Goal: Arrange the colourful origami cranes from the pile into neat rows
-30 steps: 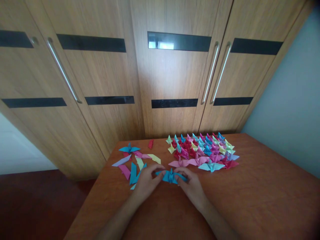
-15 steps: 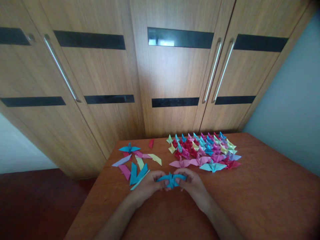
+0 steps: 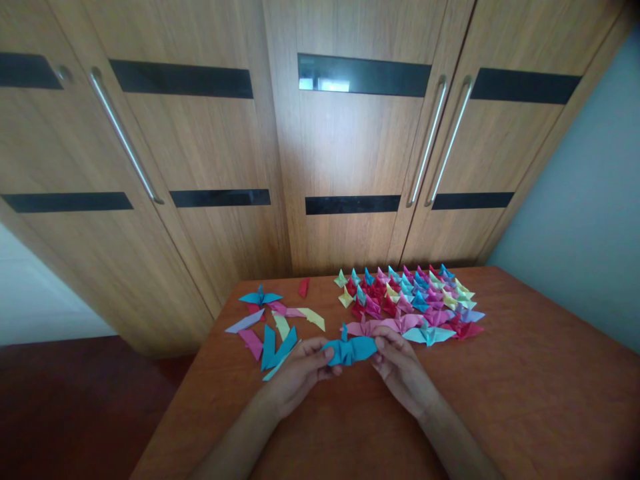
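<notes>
Between my hands, above the table, is a blue origami crane (image 3: 353, 349) with its wings spread sideways. My left hand (image 3: 301, 374) pinches its left wing, thumb on the near face. At the tip of the other wing, my right hand (image 3: 400, 365) grips the paper between thumb and fingers. A narrow point of the crane sticks up from its middle. Just beyond my right hand lies a light turquoise crane (image 3: 429, 333), and near my left hand are blue folded strips (image 3: 275, 349).
Rows of colourful paper cranes (image 3: 405, 297) fill the back right of the brown table (image 3: 540, 373). At the left lie folded papers in several colours, such as a yellow piece (image 3: 313, 318), and another blue crane (image 3: 261, 297). A wooden wardrobe (image 3: 345, 143) stands behind.
The crane has tilted, so more of its wing faces show and a point now stands up. My right hand has moved outward to the right wing's tip.
</notes>
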`<action>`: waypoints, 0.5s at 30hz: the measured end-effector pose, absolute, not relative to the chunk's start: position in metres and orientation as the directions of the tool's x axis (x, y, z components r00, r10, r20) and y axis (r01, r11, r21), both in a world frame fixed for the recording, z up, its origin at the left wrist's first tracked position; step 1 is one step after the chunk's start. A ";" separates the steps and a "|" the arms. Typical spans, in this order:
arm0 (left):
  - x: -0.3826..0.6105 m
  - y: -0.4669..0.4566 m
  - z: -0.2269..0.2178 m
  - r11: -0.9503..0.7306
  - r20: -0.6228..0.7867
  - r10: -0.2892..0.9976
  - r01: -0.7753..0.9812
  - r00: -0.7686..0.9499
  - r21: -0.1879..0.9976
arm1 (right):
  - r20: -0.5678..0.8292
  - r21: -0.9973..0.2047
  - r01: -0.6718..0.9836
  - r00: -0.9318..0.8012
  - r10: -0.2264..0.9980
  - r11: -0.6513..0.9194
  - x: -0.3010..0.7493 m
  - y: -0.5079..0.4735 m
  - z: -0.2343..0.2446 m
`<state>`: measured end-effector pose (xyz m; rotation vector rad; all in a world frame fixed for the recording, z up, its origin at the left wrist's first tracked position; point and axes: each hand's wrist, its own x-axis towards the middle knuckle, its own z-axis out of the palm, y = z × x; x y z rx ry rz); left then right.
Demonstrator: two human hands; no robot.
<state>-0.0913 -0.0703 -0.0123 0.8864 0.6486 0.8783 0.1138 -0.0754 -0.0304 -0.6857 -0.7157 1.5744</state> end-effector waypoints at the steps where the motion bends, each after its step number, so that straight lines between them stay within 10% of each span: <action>1: -0.092 -0.070 -0.012 0.345 -0.128 0.859 -0.376 0.496 0.860 | -0.034 -0.778 -0.622 -0.102 0.994 -0.090 0.114 -0.075 -0.030; 9: -0.094 -0.065 -0.011 0.270 -0.138 0.917 -0.325 0.375 0.906 | 0.079 -0.899 -0.427 0.068 0.995 0.100 0.118 -0.072 -0.028; 15: -0.086 -0.065 -0.010 0.101 -0.099 0.968 0.002 0.229 0.995 | 0.339 -0.935 0.154 0.126 0.932 0.319 0.115 -0.081 -0.032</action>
